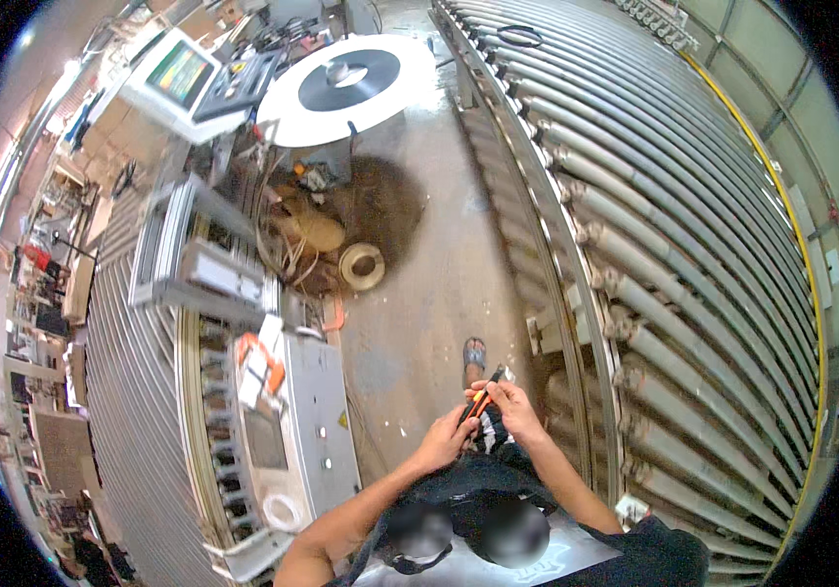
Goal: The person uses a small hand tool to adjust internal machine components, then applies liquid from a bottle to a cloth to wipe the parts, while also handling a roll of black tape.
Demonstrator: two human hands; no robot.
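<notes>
In front of my body, both hands hold a slim orange-and-black hand tool [479, 400], perhaps a utility knife. My left hand [447, 439] is closed around its lower, nearer end. Up at its far end, the fingers of my right hand [509, 407] are pinched on it, with a short dark tip sticking out beyond them. The tool slants up to the right. My fingers cover much of it, so its exact kind is hard to make out.
A long roller conveyor [674, 256] runs along my right. On my left stands a grey control cabinet [320, 423] bearing an orange-and-white item [261, 364] and a white ring-shaped roll [281, 510]. Ahead are a large white reel [410, 73], a monitor [177, 74] and a round coil [362, 266] on the floor.
</notes>
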